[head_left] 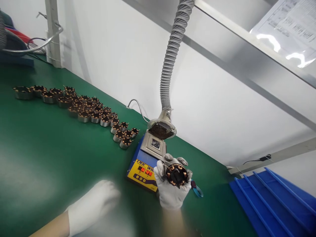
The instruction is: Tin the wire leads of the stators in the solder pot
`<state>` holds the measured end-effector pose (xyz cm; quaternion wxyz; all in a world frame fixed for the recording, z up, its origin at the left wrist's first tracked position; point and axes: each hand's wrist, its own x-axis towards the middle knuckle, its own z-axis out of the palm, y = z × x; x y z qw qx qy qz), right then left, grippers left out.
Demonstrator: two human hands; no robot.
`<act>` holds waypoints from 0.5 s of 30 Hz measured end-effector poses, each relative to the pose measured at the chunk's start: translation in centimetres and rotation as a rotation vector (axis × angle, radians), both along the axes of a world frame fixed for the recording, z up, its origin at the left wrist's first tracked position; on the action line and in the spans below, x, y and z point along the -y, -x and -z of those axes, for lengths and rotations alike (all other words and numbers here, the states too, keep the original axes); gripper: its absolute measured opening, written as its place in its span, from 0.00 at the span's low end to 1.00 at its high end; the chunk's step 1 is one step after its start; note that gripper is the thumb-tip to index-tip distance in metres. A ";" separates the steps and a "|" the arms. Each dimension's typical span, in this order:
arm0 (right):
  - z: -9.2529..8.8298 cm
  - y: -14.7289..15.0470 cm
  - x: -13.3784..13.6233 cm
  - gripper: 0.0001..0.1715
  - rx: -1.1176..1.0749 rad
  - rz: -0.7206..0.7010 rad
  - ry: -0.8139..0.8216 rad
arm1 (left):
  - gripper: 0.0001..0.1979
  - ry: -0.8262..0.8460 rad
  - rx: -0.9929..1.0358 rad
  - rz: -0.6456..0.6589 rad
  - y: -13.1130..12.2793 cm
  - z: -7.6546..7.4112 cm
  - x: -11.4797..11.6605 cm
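A motor stator [177, 175] with copper windings and black insulation is in my white-gloved right hand [171, 194], whose fingers are wrapped round its rim. Thin wire ends stick out from it. The hand is just in front of a blue and yellow solder pot [145, 169] with lit red digits and a small square bath [155, 144] on top. My left hand [97, 204], also in a white glove, is over the green table at the lower left. It is smeared by motion, so its fingers cannot be made out.
Several more stators [85, 113] stand in a long cluster on the green table [44, 148]. A fume hood [161, 128] on a grey flexible duct [174, 49] hangs over the solder pot. Blue ribbed trays [274, 200] lie at right. A turquoise loop [198, 191] is beside my right hand.
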<state>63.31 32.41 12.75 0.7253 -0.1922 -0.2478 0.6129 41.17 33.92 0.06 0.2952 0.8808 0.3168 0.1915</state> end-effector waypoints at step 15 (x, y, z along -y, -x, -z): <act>-2.5 -3.5 -2.0 0.20 0.255 0.173 0.334 | 0.09 -0.080 0.017 0.035 0.2 0.1 0.3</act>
